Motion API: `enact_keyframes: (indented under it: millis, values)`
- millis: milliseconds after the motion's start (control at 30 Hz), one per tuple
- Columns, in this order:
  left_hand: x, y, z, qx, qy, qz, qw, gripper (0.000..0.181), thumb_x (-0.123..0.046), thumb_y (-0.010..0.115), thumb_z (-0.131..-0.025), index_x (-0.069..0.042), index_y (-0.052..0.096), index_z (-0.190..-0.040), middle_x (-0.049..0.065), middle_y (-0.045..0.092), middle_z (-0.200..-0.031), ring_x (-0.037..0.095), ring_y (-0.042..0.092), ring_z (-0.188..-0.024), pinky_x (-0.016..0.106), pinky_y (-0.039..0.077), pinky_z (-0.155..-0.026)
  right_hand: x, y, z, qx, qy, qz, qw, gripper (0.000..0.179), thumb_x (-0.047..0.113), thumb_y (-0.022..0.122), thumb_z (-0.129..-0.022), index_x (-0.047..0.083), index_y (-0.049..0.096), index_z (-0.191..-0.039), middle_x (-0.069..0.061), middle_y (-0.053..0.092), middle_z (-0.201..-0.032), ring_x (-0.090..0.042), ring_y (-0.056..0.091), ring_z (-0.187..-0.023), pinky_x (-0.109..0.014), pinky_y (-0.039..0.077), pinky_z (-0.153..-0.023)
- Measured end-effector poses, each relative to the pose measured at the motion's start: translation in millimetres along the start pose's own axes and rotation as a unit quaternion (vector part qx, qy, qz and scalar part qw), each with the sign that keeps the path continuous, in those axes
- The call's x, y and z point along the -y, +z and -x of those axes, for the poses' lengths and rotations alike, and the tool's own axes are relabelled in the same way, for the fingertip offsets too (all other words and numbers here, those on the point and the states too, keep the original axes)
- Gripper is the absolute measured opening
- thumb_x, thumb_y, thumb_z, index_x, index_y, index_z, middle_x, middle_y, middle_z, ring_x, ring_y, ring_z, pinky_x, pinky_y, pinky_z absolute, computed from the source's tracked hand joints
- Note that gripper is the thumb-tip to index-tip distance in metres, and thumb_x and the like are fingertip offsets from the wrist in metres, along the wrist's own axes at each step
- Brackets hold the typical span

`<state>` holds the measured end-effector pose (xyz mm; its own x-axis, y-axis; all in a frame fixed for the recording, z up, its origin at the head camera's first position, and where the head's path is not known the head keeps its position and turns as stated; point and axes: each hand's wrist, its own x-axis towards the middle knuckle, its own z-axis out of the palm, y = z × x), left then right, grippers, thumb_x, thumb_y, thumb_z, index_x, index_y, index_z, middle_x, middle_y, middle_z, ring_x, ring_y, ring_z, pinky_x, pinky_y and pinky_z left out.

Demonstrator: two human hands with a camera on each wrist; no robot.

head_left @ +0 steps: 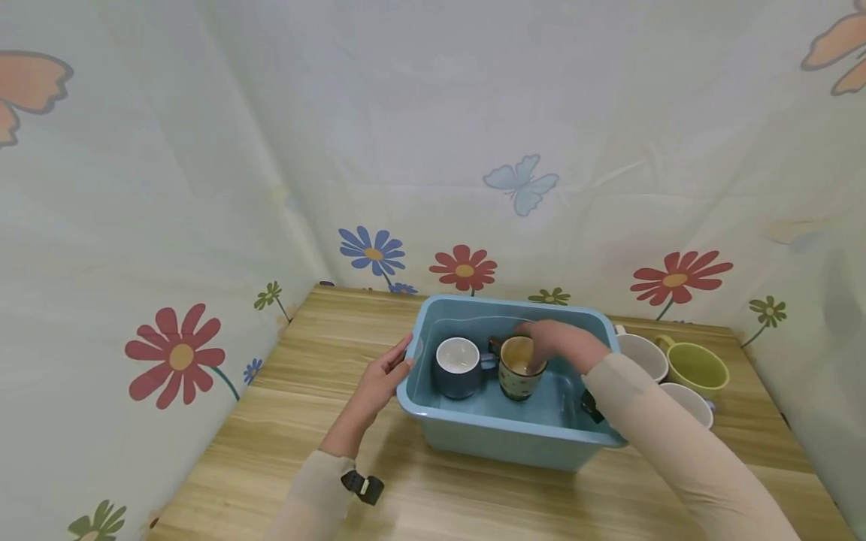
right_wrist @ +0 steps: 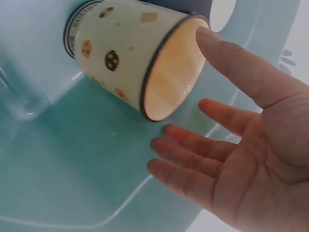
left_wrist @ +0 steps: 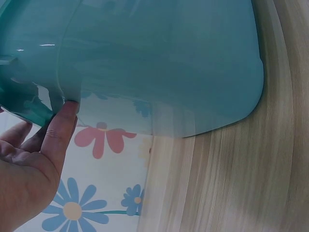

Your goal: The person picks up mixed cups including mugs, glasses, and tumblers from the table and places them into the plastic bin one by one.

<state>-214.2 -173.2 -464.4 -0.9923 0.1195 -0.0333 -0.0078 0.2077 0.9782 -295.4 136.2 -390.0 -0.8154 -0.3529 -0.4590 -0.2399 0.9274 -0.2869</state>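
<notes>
A light blue plastic basin [head_left: 501, 443] stands on the wooden table, with two mugs upright inside. My left hand [head_left: 379, 382] holds the basin's left rim, and a digit presses the outer wall [left_wrist: 145, 63]. Over the basin's inside, my right hand [head_left: 567, 342] is at a cream patterned mug [head_left: 519, 385] with a dark rim. The right wrist view shows that hand [right_wrist: 256, 150] with fingers spread, the thumb tip at the mug's rim [right_wrist: 152, 92]. Left of it in the basin is a dark blue mug [head_left: 455, 385], white inside, its handle towards the patterned mug.
Right of the basin are a green mug [head_left: 697, 367] and two white-lined mugs [head_left: 643, 355], partly hidden by my right sleeve. A floral cloth [head_left: 406, 150] hangs behind and beside the wooden table [head_left: 325, 353].
</notes>
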Motion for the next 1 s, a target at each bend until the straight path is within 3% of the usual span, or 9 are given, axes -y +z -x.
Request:
enact_keyframes:
  millis: [167, 400, 700, 1000]
  values:
    - [-1.1, -0.2, -0.7, 0.002, 0.000, -0.001, 1.0000, 0.055, -0.022, 0.053, -0.105, -0.015, 0.040, -0.158, 0.016, 0.039, -0.163, 0.040, 0.047, -0.145, 0.051, 0.054, -0.103, 1, -11, 7.7, 0.007, -0.005, 0.022, 0.9997, 0.072, 0.019, 0.079, -0.088, 0.000, 0.048, -0.150, -0.026, 0.046, -0.157, -0.045, 0.041, -0.147, -0.060, 0.037, -0.120]
    - [-0.1, -0.4, 0.2, 0.003, 0.003, -0.005, 1.0000, 0.055, -0.021, 0.053, -0.105, -0.014, 0.040, -0.158, 0.019, 0.040, -0.162, 0.041, 0.050, -0.143, 0.050, 0.055, -0.103, 3, -24, 20.0, 0.005, -0.022, 0.043, 0.9988, 0.067, 0.024, 0.078, -0.089, 0.001, 0.052, -0.147, -0.025, 0.047, -0.156, -0.045, 0.043, -0.145, -0.059, 0.040, -0.117]
    - [0.2, -1.0, -0.7, 0.004, -0.003, 0.000, 1.0000, 0.055, -0.022, 0.053, -0.105, -0.016, 0.041, -0.158, 0.016, 0.041, -0.162, 0.039, 0.049, -0.144, 0.050, 0.054, -0.105, 7, -36, 37.2, -0.008, -0.012, 0.035, 0.9993, 0.064, 0.025, 0.075, -0.092, 0.002, 0.052, -0.147, -0.026, 0.049, -0.154, -0.044, 0.047, -0.141, -0.062, 0.042, -0.115]
    - [0.1, -0.8, 0.0, 0.005, 0.003, -0.004, 1.0000, 0.055, -0.021, 0.053, -0.105, -0.015, 0.040, -0.158, 0.018, 0.040, -0.163, 0.040, 0.049, -0.144, 0.051, 0.054, -0.105, 7, -43, 48.4, -0.026, -0.032, 0.028, 0.9987, 0.066, 0.025, 0.077, -0.090, 0.000, 0.052, -0.145, -0.030, 0.055, -0.145, -0.045, 0.055, -0.132, -0.059, 0.048, -0.110]
